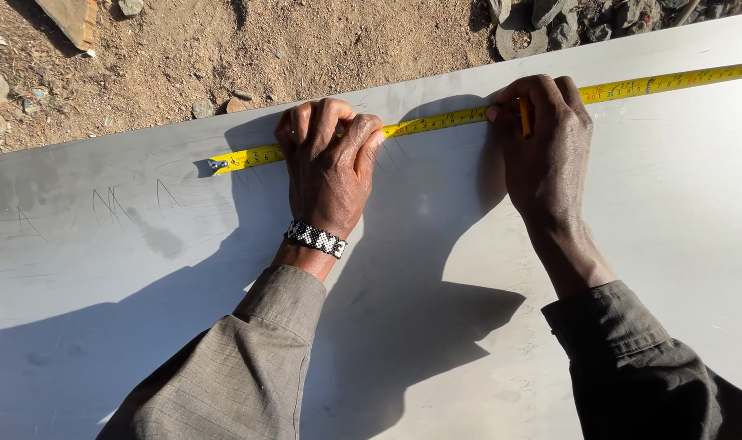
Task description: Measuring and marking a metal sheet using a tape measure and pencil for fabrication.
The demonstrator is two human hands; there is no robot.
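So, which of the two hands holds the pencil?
The right hand: it grips an orange pencil against the yellow tape measure. The left hand, with the beaded bracelet, only presses the tape down.

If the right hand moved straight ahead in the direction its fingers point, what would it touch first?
The right hand, holding an orange pencil, already lies over the yellow measuring tape. Beyond the tape comes a short strip of bare grey metal sheet, then probably the sheet's far edge and stony ground.

no packages, labels, signs, screens
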